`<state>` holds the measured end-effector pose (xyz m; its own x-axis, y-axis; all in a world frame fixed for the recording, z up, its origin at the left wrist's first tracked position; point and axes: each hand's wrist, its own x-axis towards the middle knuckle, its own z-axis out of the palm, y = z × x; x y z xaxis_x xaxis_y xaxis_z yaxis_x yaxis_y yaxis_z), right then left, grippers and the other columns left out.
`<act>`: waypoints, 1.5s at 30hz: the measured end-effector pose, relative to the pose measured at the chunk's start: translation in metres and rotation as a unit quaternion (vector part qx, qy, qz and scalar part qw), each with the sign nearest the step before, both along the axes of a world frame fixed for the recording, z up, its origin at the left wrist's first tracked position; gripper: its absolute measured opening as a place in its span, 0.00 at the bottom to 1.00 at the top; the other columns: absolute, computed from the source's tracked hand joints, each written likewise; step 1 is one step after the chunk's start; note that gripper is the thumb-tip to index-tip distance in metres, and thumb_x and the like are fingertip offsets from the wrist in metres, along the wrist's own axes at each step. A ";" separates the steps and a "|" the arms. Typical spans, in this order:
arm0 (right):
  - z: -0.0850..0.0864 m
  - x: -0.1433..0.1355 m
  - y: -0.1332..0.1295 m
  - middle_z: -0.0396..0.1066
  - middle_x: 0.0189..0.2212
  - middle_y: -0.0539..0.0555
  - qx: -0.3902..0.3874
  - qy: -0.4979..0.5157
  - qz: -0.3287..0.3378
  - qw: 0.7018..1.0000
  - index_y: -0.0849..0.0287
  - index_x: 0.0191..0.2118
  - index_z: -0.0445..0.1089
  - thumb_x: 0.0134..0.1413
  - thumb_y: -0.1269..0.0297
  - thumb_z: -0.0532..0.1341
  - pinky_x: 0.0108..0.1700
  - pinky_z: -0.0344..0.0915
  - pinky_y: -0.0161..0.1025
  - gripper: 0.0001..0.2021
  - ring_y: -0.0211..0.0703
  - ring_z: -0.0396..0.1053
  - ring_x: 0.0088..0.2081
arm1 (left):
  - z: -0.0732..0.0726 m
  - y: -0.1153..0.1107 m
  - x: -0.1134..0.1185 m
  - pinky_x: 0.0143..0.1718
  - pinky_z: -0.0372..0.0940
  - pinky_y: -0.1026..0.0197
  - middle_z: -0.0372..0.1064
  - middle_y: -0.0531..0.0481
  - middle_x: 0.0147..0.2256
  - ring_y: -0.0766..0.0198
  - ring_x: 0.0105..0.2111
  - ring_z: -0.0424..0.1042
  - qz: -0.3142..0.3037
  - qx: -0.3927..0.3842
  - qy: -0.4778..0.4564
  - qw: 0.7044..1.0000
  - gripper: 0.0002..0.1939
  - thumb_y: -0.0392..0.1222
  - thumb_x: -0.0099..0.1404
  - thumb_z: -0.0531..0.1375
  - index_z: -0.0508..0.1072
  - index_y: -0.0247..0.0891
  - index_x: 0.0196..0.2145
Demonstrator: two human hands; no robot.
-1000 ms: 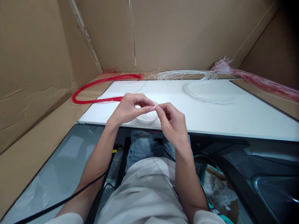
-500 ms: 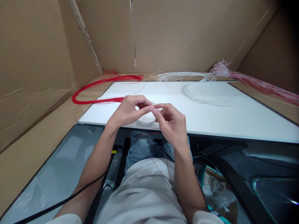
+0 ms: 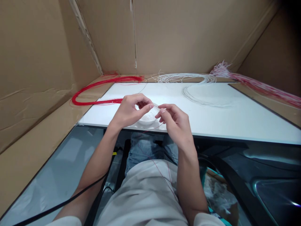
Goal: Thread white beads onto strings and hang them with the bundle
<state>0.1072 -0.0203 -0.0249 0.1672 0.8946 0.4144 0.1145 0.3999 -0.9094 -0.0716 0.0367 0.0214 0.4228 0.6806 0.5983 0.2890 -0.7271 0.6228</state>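
Observation:
A thin red thread (image 3: 154, 128) hangs below my fingers and runs down over my lap and shirt. My left hand (image 3: 134, 110) is pinched at thumb and forefinger, with a fine strand between its fingertips. My right hand (image 3: 175, 121), a short gap to the right, has thumb and fingers closed on the same thin thread. Beneath both hands a small white bowl (image 3: 148, 118) with whitish contents sits at the near edge of the white board (image 3: 211, 122).
Red thread bundle (image 3: 88, 89) lies at the back left. White strands (image 3: 185, 77) curve along the back, and a pink-and-white bundle (image 3: 263, 84) lies at the right. Cardboard walls (image 3: 176, 34) enclose the board. A black cable (image 3: 63, 202) crosses my left forearm.
My hands have moved apart, my right hand shifting slightly right. The fingertips no longer touch, and more of the bowl shows between them.

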 end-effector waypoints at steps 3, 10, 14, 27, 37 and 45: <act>0.003 0.000 -0.006 0.74 0.27 0.48 0.007 -0.028 -0.016 0.999 0.58 0.42 0.76 0.66 0.54 0.64 0.34 0.63 0.37 0.12 0.38 0.70 0.30 | -0.002 -0.003 0.005 0.33 0.66 0.66 0.79 0.51 0.31 0.69 0.30 0.73 -0.014 0.021 0.005 1.000 0.08 0.42 0.67 0.66 0.81 0.35 0.33; 0.002 -0.003 -0.005 0.67 0.26 0.47 0.025 -0.033 -0.020 0.999 0.57 0.36 0.73 0.67 0.57 0.61 0.33 0.60 0.38 0.11 0.37 0.61 0.28 | -0.003 -0.006 0.012 0.34 0.66 0.65 0.77 0.51 0.30 0.69 0.29 0.71 -0.030 0.054 0.008 0.998 0.08 0.42 0.68 0.66 0.81 0.36 0.33; -0.002 -0.002 0.000 0.67 0.25 0.47 0.026 -0.038 -0.036 0.998 0.57 0.36 0.75 0.66 0.57 0.62 0.31 0.58 0.37 0.10 0.37 0.60 0.27 | -0.001 0.004 0.001 0.35 0.66 0.64 0.80 0.49 0.33 0.66 0.32 0.74 -0.017 0.001 0.094 0.995 0.08 0.44 0.67 0.67 0.82 0.37 0.35; -0.006 0.001 0.007 0.68 0.24 0.46 0.018 -0.065 -0.056 0.996 0.58 0.38 0.78 0.65 0.55 0.64 0.28 0.55 0.35 0.11 0.35 0.59 0.25 | -0.004 0.031 0.008 0.30 0.58 0.64 0.75 0.51 0.27 0.67 0.27 0.70 -0.005 -0.009 0.295 0.955 0.05 0.33 0.60 0.69 0.86 0.39 0.32; -0.005 -0.005 0.011 0.73 0.26 0.48 0.001 0.007 -0.072 0.997 0.59 0.33 0.76 0.62 0.55 0.65 0.24 0.56 0.33 0.12 0.32 0.58 0.22 | -0.007 0.024 0.002 0.36 0.67 0.62 0.82 0.49 0.34 0.64 0.33 0.77 -0.052 0.033 0.069 0.996 0.04 0.43 0.65 0.70 0.85 0.41 0.34; 0.007 -0.013 -0.001 0.79 0.29 0.51 0.019 0.070 -0.083 0.994 0.58 0.29 0.77 0.56 0.58 0.66 0.23 0.57 0.33 0.10 0.32 0.61 0.22 | -0.007 0.016 0.010 0.36 0.70 0.62 0.82 0.49 0.32 0.65 0.32 0.77 -0.072 0.098 -0.008 0.993 0.14 0.53 0.68 0.69 0.84 0.40 0.33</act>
